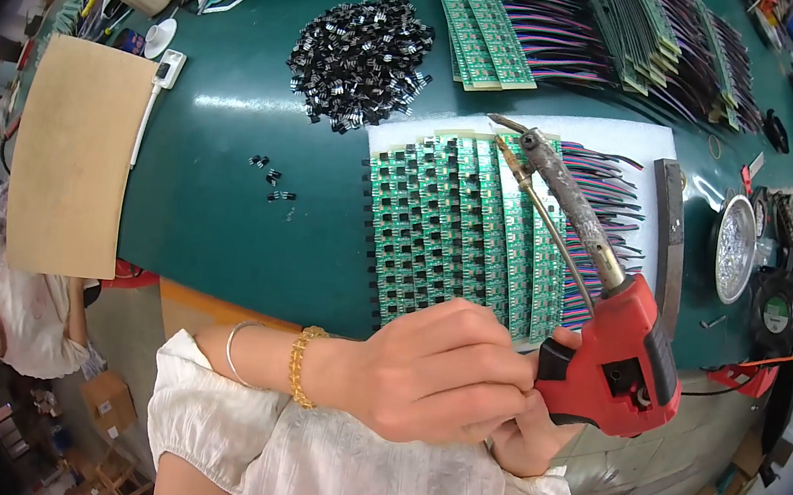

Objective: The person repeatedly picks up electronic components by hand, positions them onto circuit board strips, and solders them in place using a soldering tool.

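Observation:
My right hand (527, 432) grips the handle of a red soldering gun (620, 359). Its long grey barrel and thin solder feed tube reach up and left, with the tip (501, 122) over the far edge of the boards. My left hand (441, 372) is curled over the gun's rear, next to my right hand, fingers closed on it. Under the barrel lie rows of green circuit board strips (449, 224) with black parts and coloured wires (610, 204), resting on a white sheet (410, 135) on the green table (221, 226).
A heap of small black components (361, 55) lies beyond the boards, with a few loose ones (271, 178) to the left. More board strips with wires (582, 23) fill the far side. A brown card (71, 158) lies left; a round metal dish (736, 248) and small fan (777, 309) sit right.

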Tool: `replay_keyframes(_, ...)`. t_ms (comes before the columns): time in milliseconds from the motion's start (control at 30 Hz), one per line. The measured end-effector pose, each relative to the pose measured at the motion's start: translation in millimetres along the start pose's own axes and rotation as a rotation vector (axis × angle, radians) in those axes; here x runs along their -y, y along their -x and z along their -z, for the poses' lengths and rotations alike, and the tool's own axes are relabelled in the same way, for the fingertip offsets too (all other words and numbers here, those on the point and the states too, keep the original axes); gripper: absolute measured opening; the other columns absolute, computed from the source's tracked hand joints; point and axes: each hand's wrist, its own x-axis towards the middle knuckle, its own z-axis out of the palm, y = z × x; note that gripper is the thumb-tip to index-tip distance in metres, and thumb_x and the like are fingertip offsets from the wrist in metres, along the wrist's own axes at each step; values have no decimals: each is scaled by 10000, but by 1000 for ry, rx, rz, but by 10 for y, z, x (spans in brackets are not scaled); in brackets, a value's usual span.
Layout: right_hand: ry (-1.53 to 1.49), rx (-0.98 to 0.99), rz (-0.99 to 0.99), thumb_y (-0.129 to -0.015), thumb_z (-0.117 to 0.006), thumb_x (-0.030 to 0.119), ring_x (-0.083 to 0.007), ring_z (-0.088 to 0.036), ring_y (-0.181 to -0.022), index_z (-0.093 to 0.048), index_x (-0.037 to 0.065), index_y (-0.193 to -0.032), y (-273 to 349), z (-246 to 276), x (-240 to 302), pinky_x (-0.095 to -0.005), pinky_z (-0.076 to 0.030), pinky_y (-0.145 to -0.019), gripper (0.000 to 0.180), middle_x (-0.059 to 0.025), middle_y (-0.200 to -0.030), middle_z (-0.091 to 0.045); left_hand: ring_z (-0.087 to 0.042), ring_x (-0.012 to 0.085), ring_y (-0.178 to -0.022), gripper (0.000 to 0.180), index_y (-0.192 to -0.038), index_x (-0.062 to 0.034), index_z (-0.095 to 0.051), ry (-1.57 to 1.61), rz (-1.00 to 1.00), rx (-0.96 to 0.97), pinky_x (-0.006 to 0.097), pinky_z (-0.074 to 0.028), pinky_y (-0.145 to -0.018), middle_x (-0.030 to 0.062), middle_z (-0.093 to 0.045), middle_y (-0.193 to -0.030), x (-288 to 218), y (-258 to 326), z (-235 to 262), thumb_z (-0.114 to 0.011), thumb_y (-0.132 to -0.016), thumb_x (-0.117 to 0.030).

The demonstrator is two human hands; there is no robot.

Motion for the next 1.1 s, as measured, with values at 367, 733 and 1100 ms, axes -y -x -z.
replay_keyframes(367, 303, 27, 79, -798, -702, 56, -129, -490, -516, -301, -10, -1402, -9, 195, -134, -225, -390, -476, 728, -81, -709, -575, -597, 246, -856, 303, -955, -13, -706, -223, -85, 303, 374, -548, -729, 101, -693, -977, 19, 25, 261, -722, -681, -143)
replay_keyframes(733, 286, -2, 194, -871, -665, 173, -137, -489, -493, -327, -36, -1402, -40, 219, -245, -255, -404, -478, 664, -73, -626, -553, -620, 248, -801, 244, -852, -23, -672, -392, 69, 340, 345, -532, -696, 107, -663, -880, 146, -170, 423, -687, -609, -47)
replay_keyframes(1100, -52, 170, 183, -901, -639, 541, -192, -477, -407, -377, -54, -1348, 3, 567, -251, -331, -430, -449, 789, -67, -527, -513, -630, 249, -818, 210, -862, -10, -638, -395, 331, 248, 339, -515, -707, 101, -637, -924, 982, -283, 599, -741, -689, 51)
